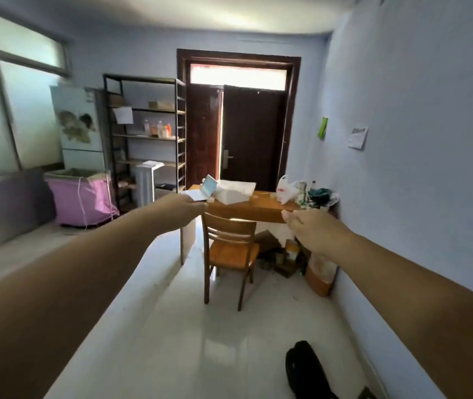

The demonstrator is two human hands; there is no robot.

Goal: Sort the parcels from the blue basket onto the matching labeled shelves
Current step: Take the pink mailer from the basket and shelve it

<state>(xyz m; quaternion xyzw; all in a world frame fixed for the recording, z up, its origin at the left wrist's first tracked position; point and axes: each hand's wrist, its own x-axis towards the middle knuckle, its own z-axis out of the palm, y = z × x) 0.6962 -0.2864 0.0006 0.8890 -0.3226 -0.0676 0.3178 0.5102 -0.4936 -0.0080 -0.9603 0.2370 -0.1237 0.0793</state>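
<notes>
Both my arms stretch forward over the white floor. My left hand (182,210) and my right hand (314,230) hold nothing, and their fingers are loosely curled. A black metal shelf rack (179,133) stands against the back wall at the left, far beyond my hands. A sheet of paper (123,115) hangs on its frame, a brown box (160,105) lies on an upper shelf, and bottles (159,129) stand on the shelf below. No blue basket is in view.
A wooden desk (261,210) with a white parcel (234,191), a tablet and bags stands ahead, with a wooden chair (231,249) before it. A pink bin (81,197) stands left, a dark door (254,133) behind. A black bag (304,367) lies on the floor.
</notes>
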